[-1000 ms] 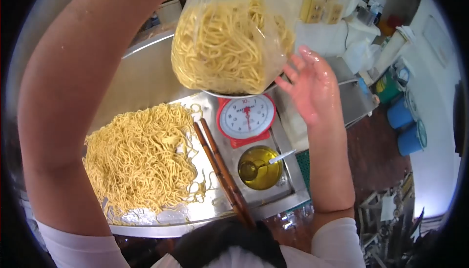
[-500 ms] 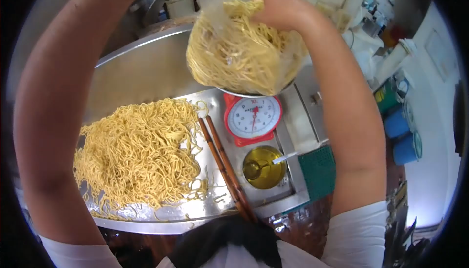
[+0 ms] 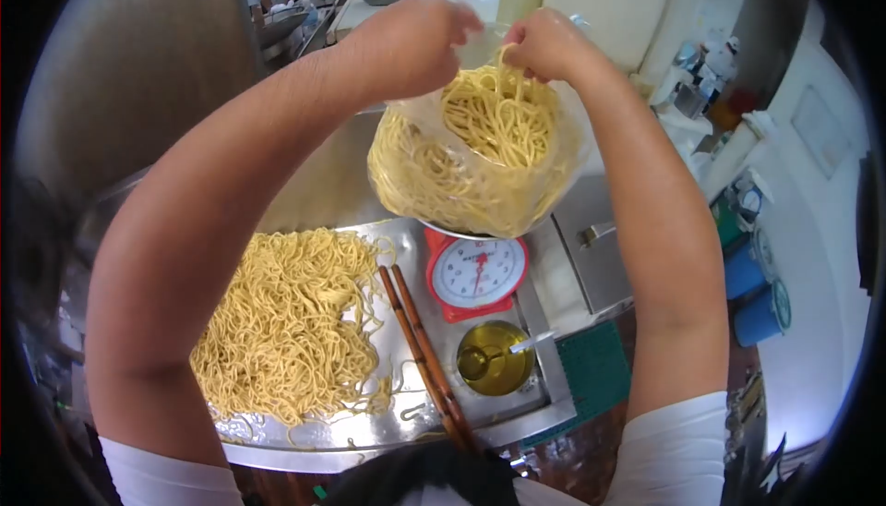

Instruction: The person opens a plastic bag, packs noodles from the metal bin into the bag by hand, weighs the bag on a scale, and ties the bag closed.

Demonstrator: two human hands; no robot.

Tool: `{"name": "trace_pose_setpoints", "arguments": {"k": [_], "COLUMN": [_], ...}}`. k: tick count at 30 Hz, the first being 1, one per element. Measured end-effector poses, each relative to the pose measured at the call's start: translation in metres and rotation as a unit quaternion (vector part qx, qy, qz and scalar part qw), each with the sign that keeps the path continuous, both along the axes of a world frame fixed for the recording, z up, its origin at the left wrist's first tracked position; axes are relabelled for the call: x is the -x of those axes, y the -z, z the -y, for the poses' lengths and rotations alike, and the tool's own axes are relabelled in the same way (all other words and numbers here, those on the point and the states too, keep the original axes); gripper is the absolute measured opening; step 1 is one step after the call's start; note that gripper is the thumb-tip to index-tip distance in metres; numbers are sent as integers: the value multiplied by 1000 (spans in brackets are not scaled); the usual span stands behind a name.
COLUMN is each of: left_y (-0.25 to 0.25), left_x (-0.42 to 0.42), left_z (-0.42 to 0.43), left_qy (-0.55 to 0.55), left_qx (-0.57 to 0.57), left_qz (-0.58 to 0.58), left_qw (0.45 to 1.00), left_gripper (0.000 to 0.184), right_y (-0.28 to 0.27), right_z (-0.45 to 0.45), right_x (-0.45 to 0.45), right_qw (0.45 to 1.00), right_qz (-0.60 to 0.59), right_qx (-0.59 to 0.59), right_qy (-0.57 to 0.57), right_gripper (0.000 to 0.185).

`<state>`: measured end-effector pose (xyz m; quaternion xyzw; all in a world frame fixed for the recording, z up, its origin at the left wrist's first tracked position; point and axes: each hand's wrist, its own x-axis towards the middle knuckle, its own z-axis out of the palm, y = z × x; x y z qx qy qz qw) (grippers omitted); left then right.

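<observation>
The clear plastic bag (image 3: 429, 197), filled with yellow noodles (image 3: 503, 127), sits on the pan of the red scale (image 3: 478, 275), its mouth gaping upward between the two hands; the right hand (image 3: 551, 42) is at the opening, fingers pinched together on a few strands that hang down to the mass below; the left hand (image 3: 417, 40) is at the other side of the mouth, fingers curled and blurred, and I cannot tell whether they grip the film; on the steel desk (image 3: 314, 458) lies a loose noodle heap (image 3: 291, 331), with two wooden sticks (image 3: 420, 349) between it and the bowl of oil (image 3: 496, 358), in which a ladle stands; the full bag looks weighty, soft and apt to slump, its thin film likely slick where oil has touched it; the strands look limp, slippery and easily broken by a hard pinch; loose ones would best be taken lightly in a small bunch, while the bag itself would be safest held by gathered film at the mouth, with a palm beneath the bulging base.
</observation>
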<state>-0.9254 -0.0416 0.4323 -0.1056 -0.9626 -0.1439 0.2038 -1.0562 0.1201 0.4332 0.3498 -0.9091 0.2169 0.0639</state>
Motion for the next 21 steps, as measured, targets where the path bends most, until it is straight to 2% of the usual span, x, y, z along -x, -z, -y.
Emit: {"name": "trace_pose_setpoints", "arguments": {"k": [3, 6, 9, 12, 13, 14, 16, 18, 20, 21], "left_y": [6, 46, 54, 45, 40, 32, -2, -37, -66, -74], "left_x": [32, 80, 86, 98, 107, 115, 114, 86, 96, 96], "left_z": [-14, -23, -40, -50, -45, -35, -29, -39, -26, -22], "left_qy": [-32, 120, 43, -69, -41, -12, -34, -44, 42, 46], "left_qx": [-238, -395, -477, -621, -647, -673, -679, -643, -695, -698], "left_qz": [5, 20, 23, -67, -99, -130, -137, -129, -154, -165], "left_qw": [971, 910, 878, 778, 754, 728, 721, 754, 701, 695], "left_gripper": [36, 32, 28, 22, 24, 26, 24, 15, 27, 20], "right_y": [-16, -29, -29, -14, -12, -10, -2, 10, 20, 29], "right_z": [-3, 5, 10, 6, 2, -1, -3, -4, -2, 2], "right_x": [-2, -18, -23, -20, -27, -32, -36, -32, -34, -30], "right_qw": [983, 945, 909, 899, 906, 898, 878, 892, 902, 953], "right_qz": [81, 121, 165, 175, 136, 121, 91, 107, 161, 76], "right_qx": [158, 293, 356, 366, 373, 403, 459, 422, 369, 268], "right_qy": [-45, -86, -138, -164, -148, -130, -98, -120, -159, -117], "right_gripper": [16, 18, 25, 32, 45, 49, 55, 61, 60, 50]}}
